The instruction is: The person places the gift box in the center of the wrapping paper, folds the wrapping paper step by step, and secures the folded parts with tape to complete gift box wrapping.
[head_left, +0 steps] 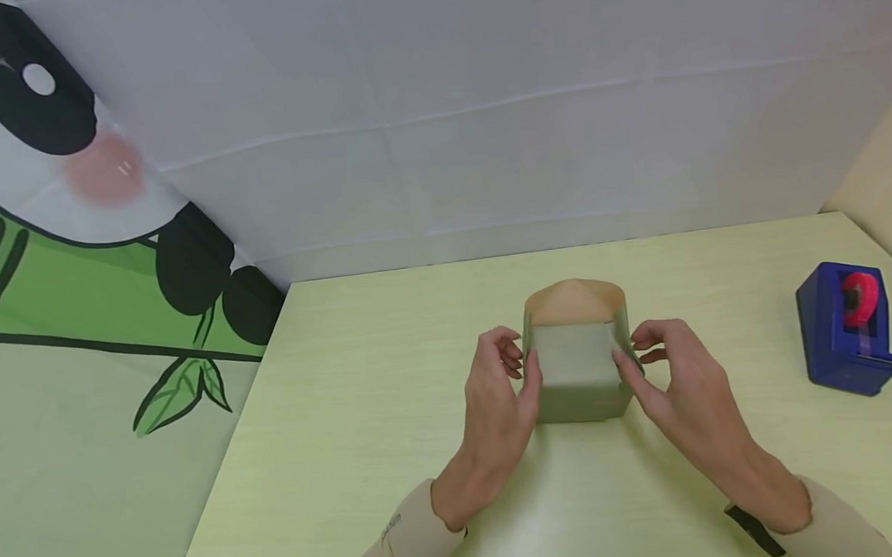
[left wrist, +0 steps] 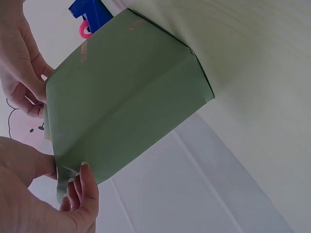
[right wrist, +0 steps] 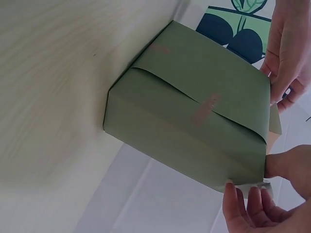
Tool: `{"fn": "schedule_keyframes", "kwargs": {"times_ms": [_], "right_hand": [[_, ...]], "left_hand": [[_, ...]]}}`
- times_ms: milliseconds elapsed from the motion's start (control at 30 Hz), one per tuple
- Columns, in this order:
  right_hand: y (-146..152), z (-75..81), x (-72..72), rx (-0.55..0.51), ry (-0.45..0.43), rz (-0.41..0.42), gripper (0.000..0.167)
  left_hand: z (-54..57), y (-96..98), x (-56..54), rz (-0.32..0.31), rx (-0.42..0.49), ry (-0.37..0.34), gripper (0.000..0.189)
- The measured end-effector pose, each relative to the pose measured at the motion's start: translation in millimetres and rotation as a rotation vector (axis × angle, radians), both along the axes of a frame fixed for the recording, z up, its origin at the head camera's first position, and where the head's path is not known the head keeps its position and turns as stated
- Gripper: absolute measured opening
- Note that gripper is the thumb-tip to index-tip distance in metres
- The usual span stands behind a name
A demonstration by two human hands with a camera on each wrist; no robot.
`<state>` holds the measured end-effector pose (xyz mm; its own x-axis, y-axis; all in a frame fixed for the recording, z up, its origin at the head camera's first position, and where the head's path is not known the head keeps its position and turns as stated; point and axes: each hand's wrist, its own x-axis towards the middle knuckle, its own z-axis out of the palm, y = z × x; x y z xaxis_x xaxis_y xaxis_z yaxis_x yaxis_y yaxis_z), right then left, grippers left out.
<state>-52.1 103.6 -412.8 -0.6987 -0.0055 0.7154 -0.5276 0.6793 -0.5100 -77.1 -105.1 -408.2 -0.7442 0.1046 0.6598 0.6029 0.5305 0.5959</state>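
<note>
A green paper box or bag (head_left: pixel 577 397) stands on the table in front of me, its tan inside (head_left: pixel 576 302) showing at the far upper edge. My left hand (head_left: pixel 499 397) pinches its left upper edge between thumb and fingers. At the opposite edge, my right hand (head_left: pixel 686 397) pinches the paper the same way, where the side bends outward. In the right wrist view, an overlapping seam runs along one face, with a reddish-looking strip of tape (right wrist: pixel 206 108) across it. Another strip of tape (left wrist: pixel 84 51) shows in the left wrist view.
To the right stands a blue tape dispenser (head_left: pixel 837 336) with a red-cored roll. The pale yellow table (head_left: pixel 361 382) meets a white cloth backdrop (head_left: pixel 486 169) behind. A green cartoon print (head_left: pixel 110 293) hangs at the left.
</note>
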Motion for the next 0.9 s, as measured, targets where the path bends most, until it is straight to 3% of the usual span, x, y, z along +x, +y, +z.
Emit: {"fn": "schedule_keyframes", "kwargs": {"times_ms": [267,433,633,833,900], "right_hand": [[4.8,-1.2,-7.2,0.047,0.016,0.045,0.015],[9.3,-0.6,-11.0,0.068,0.024,0.075,0.006],[14.1,1.9,-16.5,0.045,0.079,0.118,0.015],[16.3,1.6,-20.1,0.013,0.044,0.129,0.018],[16.0,1.3,-21.4,0.025,0.034,0.122,0.028]], "left_hand": [[-2.3,1.1,-6.3,0.003,-0.094,0.114,0.022],[-2.2,1.9,-7.8,0.013,-0.138,0.143,0.023],[-0.8,3.0,-9.7,0.024,-0.163,0.148,0.021],[0.9,5.7,-13.3,0.020,-0.159,0.153,0.020],[1.3,6.8,-14.3,0.020,-0.151,0.151,0.020]]}}
